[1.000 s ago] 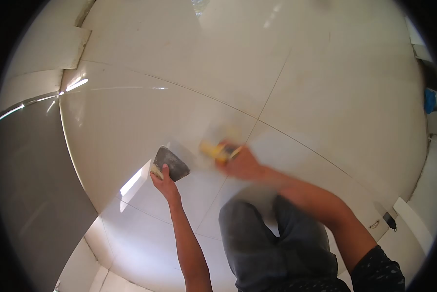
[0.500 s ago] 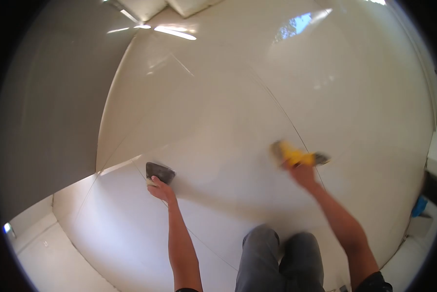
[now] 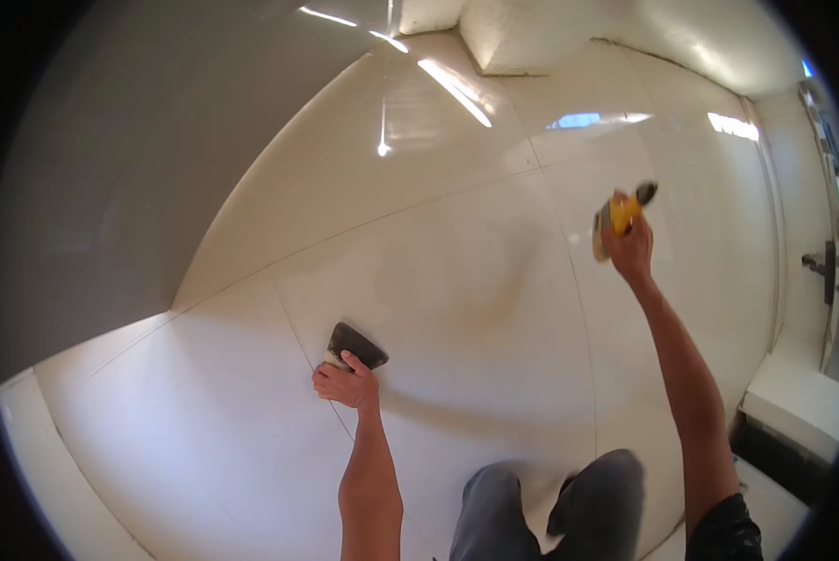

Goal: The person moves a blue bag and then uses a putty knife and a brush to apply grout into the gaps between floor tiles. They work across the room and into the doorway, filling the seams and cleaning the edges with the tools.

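My left hand (image 3: 347,381) is closed round the pale edge of a dark, flat, rectangular pad (image 3: 358,346), its thumb resting on the dark face. The pad lies at or just over the pale tiled floor (image 3: 457,318); contact cannot be made out. Farther off on the right, my right hand (image 3: 631,245) grips a yellow hand tool (image 3: 623,213) with a black rounded end and a pale, flat head. That head faces left, and its exact kind is not clear. Fingers of the right hand are partly hidden behind the tool.
A large grey panel (image 3: 111,187) covers the upper left. My knees (image 3: 504,505) are at the bottom. A pale wall or ledge (image 3: 798,397) borders the floor on the right, and a boxy corner (image 3: 513,42) juts in at the top. Bright reflections show on the floor.
My right hand has moved up and away with the yellow tool, which has turned. My left hand with the pad sits slightly right and lower in view. The head view has also shifted.
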A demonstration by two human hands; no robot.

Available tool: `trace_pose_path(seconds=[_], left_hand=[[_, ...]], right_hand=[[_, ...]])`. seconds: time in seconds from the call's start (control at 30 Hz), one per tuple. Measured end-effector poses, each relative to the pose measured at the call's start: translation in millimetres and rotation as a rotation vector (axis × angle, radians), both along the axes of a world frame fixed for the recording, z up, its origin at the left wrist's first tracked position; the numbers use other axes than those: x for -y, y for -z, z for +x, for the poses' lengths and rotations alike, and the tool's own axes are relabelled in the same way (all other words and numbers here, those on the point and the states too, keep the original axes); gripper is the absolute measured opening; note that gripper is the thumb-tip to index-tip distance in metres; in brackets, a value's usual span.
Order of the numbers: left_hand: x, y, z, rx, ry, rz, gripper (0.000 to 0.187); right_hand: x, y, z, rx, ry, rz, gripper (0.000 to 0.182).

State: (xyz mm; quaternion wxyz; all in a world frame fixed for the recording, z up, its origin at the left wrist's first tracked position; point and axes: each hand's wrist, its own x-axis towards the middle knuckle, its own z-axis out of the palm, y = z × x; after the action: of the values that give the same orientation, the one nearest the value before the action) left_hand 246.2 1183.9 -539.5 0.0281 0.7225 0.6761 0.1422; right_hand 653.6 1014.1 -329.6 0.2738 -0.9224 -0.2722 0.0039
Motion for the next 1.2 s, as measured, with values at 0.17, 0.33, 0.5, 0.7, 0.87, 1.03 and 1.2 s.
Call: trace_pose_path(seconds=[0.17,0.33,0.5,0.7,0.87,1.03,1.2], left_hand=[[-6,-16,2,-0.058,-0.016,-0.015,0.05],[-19,-15,10,-0.034,0.028,-0.037,0.053],[-17,-9,1,0.0,0.023,-0.103,0.059],[-15,-12,-3,0.022,0.036,-0.159,0.061],[-15,-16,-7,0.021,0.049,-0.147,0.057],[-8,-8,-10,0.007,0.066,-0.163,0.053],[-7,-7,-2,0.099,-0.006,-0.177,0.052]], right_hand=[[-88,-17,45,-0.236,-0.254,0.425,0.032],[-233,-15,44,-0.814,-0.304,0.427,0.026],[-360,69,21,-0.701,-0.875,0.499,0.017],[-439,109,126,-0.506,-0.802,0.198,0.026],[-431,70,193,-0.114,-0.392,-0.172,0.018],[-436,93,186,-0.127,-0.413,0.077,0.022],[-421,71,179,-0.166,-0.429,-0.052,0.023]])
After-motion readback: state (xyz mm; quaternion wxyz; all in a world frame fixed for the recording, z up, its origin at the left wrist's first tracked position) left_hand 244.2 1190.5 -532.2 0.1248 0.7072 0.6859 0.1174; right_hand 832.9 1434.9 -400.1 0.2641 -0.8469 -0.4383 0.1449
